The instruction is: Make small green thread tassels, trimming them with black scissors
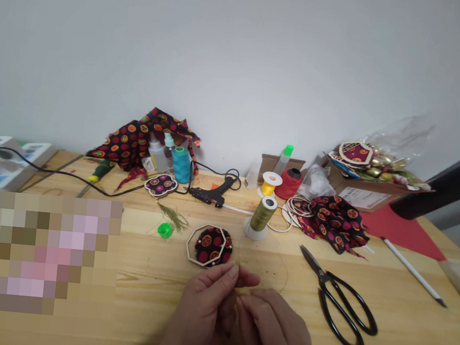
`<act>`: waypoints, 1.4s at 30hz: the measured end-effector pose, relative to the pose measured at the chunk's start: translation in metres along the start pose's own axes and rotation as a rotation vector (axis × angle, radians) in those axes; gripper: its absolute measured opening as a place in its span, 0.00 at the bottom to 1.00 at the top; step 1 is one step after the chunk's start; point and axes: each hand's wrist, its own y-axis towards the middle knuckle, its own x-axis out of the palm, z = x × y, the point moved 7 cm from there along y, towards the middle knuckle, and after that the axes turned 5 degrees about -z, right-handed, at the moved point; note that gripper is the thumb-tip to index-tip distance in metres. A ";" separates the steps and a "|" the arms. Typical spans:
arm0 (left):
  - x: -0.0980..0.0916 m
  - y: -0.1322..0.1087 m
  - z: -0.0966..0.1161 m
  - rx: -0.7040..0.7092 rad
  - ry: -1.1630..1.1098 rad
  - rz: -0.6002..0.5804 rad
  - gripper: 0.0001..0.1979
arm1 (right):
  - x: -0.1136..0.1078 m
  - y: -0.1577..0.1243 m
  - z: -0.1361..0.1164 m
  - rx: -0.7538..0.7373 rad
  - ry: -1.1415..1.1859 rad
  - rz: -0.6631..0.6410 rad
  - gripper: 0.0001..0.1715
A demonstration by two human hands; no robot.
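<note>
Olive-gold thread [286, 274], hair-fine and faintly shiny, lies in a slack loop on the table [146, 305] near the middle of its near edge and runs into the two hands.

Left hand [205, 310]: thumb and forefinger pressed together, pinching the thread. Right hand [276, 327]: fingers curled in, tips meeting the left's, narrowed on the same strand. How much thread lies between the fingertips cannot be seen.

Handling, as judged: almost weightless, limp, smooth enough to slip through dry fingers. It is likely to kink or tangle where it lies slack, and to snap under a sharp tug. It is best taken between the fingertip pads close to the free end, with only a short span kept taut.

Surroundings: the matching spool [262, 214] stands upright just beyond the loop. An octagonal wooden frame [190, 244], laid around a disc of dark patterned cloth, sits just beyond the left hand. Black scissors [339, 300] lie shut toward the right edge. A green cap [164, 230] rests beside the frame, a glue gun [214, 192] farther back, and more fabric [336, 217] sits toward the far right corner.
</note>
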 end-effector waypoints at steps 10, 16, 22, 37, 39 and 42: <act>0.000 0.000 0.001 -0.009 -0.031 0.008 0.17 | 0.004 -0.006 0.002 -0.006 0.000 -0.058 0.06; 0.003 -0.003 0.002 -0.002 -0.009 -0.004 0.17 | 0.005 -0.002 0.000 0.009 0.016 -0.054 0.07; 0.004 -0.003 0.003 0.017 0.017 -0.046 0.15 | -0.012 0.010 0.001 0.010 0.099 -0.042 0.06; 0.010 -0.002 0.002 0.089 0.443 -0.146 0.18 | 0.019 0.017 0.061 0.741 1.132 -0.336 0.11; 0.009 -0.002 0.001 0.074 0.467 -0.138 0.17 | 0.023 0.017 0.058 0.776 1.270 -0.390 0.12; 0.008 -0.003 -0.001 0.052 0.525 -0.136 0.17 | 0.025 0.017 0.057 0.784 1.360 -0.452 0.12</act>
